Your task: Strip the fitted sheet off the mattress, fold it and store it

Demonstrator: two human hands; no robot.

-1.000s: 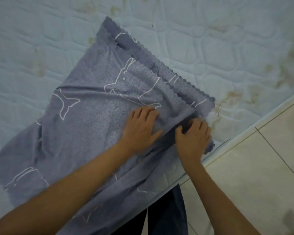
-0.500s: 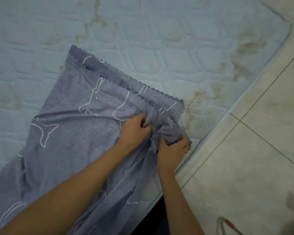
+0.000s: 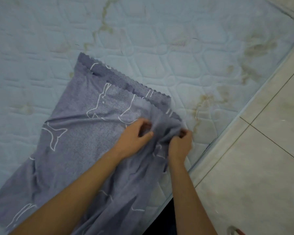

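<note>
Where both hands [image 3: 133,139] [image 3: 180,145] pinch it, the scalloped sheet [image 3: 85,136] puckers.

A pale blue quilted mattress [image 3: 159,48], marked with yellowish stains, is laid directly on the tiled floor [image 3: 261,167]. On it a grey-blue sheet [image 3: 85,133] with white line drawings and a scalloped edge is spread, bunched up near the mattress edge.

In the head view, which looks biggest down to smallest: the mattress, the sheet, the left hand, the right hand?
1. mattress, fills most of the frame.
2. sheet.
3. left hand and right hand: they look about alike, so no ranking between them.
</note>
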